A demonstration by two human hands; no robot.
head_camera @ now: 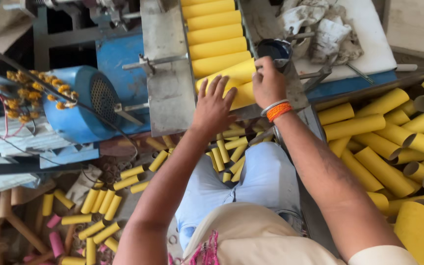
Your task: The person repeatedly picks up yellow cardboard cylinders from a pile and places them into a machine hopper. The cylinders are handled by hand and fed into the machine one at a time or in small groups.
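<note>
Head view: both hands at the foot of a metal chute of yellow tubes.

We note the left hand [215, 105] spread wide, palm flat on the lowest yellow tube [235, 84] of the metal chute [169, 83]. The right hand [268, 84] is closed over the same tube's right end, an orange bracelet [278, 111] at its wrist. Long tubes [384, 169] are piled at right; short cut pieces [99, 201] litter the floor.
</note>
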